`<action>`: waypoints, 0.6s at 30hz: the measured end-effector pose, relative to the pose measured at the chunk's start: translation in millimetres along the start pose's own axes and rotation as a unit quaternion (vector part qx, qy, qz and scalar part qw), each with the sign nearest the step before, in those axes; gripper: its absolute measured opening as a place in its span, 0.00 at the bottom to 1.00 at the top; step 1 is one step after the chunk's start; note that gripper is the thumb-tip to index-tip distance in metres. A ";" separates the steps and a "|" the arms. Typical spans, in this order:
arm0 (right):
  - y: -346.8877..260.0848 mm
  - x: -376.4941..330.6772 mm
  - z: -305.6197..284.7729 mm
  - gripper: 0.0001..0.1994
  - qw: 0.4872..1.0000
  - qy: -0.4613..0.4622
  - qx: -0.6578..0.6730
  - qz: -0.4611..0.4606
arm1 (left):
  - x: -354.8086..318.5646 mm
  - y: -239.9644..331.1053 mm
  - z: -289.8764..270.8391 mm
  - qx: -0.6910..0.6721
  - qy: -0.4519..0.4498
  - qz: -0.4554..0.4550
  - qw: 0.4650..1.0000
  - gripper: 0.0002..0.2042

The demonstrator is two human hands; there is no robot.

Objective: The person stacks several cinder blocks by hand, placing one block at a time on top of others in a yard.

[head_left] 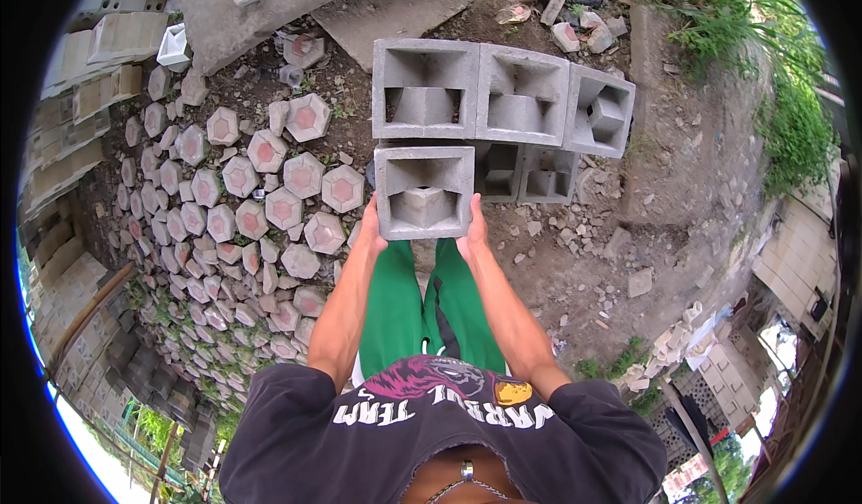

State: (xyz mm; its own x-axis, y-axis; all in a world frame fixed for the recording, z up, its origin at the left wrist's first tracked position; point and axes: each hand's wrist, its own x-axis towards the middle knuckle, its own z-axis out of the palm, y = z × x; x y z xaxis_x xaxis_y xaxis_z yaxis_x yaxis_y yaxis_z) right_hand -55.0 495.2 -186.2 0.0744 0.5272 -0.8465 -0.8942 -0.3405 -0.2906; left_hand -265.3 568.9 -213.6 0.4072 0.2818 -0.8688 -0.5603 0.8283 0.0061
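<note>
I hold a square grey concrete vent block [424, 192] in front of me, hollow side up. My left hand [371, 229] grips its left side and my right hand [473, 231] grips its right side. The block hangs just in front of a stack of like blocks [503, 96] standing on the dirt. Three of them form the top row, and lower ones [525, 174] show to the right of the held block.
Several hexagonal pavers with reddish centres [260, 190] lie heaped on the left. Flat concrete slabs [386, 1] lie behind the stack. Pale blocks [99, 64] are piled at the far left. Rubble dots the dirt [628, 235] on the right, with weeds [772, 100] beyond.
</note>
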 end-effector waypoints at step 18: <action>-11.8 10.7 2.7 0.42 0.983 0.085 -0.160 0.012 | 3.7 31.3 25.2 0.135 0.113 0.009 0.984 0.26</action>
State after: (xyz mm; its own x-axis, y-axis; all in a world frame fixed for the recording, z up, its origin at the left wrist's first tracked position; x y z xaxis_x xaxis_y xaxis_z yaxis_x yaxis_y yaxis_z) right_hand -44.8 507.0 -190.6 0.1528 0.3878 -0.9090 -0.7145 -0.5921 -0.3727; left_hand -263.2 608.1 -204.1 0.2114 0.2087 -0.9549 -0.3408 0.9314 0.1281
